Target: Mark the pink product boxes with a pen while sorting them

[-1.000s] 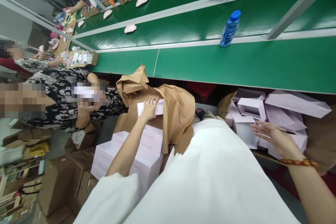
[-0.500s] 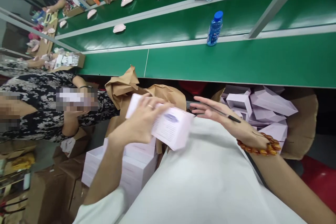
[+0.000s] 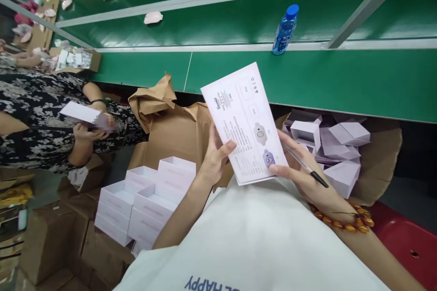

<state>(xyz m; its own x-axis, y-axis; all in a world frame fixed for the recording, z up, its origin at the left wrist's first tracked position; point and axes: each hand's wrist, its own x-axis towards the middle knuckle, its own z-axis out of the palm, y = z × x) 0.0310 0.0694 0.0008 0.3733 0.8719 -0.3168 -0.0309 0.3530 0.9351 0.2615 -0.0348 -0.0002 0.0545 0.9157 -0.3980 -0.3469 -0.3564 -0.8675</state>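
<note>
holding a flat pale printed carton (image 3: 246, 122) between both hands above the lap, long axis tilted up toward the green conveyor bench (image 3: 341, 77). left hand (image 3: 215, 154) closed on its lower left edge, thumb on the printed face; right hand (image 3: 300, 173) pinching the lower right corner, a black pen (image 3: 305, 167) tucked between the fingers.

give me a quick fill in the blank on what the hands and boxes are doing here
1. Both hands hold a flat printed ____.
2. The right hand also grips a black ____ against the sheet.
3. The blue-capped bottle stands on the ____ belt.
4. The open white boxes sit stacked under the ____ hand.

Missing words: sheet; pen; green; left
</note>
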